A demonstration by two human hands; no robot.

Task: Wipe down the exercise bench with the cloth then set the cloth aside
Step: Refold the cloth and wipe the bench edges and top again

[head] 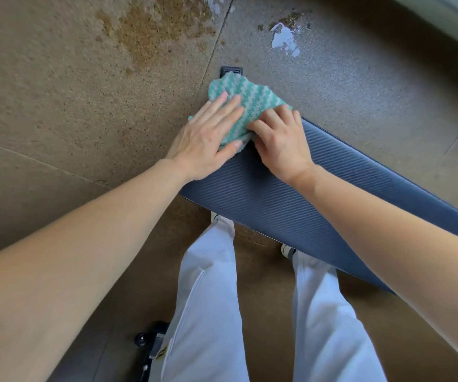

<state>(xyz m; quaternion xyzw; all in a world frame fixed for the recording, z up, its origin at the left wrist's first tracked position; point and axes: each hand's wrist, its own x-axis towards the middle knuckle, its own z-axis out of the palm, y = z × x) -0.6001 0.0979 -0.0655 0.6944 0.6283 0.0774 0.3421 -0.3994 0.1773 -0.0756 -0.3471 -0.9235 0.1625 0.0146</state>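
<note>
Speckled brown-grey floor [56, 92] fills most of the view, with thin seam lines, a rusty stain at the top and a white patch [283, 38] upper right. The exercise bench [291, 194] runs diagonally from centre to the right edge. Its pad is dark blue with fine ribbing and its long edges are straight. The end under the hands is its far-left tip. There is open floor all along the bench's far side and to the left of the tip. White trousers [208, 299] stand against the near edge, shoe tips just under it.

The left hand [205, 136] lies flat, fingers straight and together, pressing the cloth down at the pad's left corner. The right hand [280, 144] has its fingers bent at the knuckles, bunching the cloth's right edge. The cloth [245, 97] is green-and-white wavy-striped terry, crumpled, draped over the bench tip and overhanging past it.

A black bracket [231, 70] on the floor shows just beyond the cloth. A black knob [141, 339] sits by the left trouser leg at the bottom.
</note>
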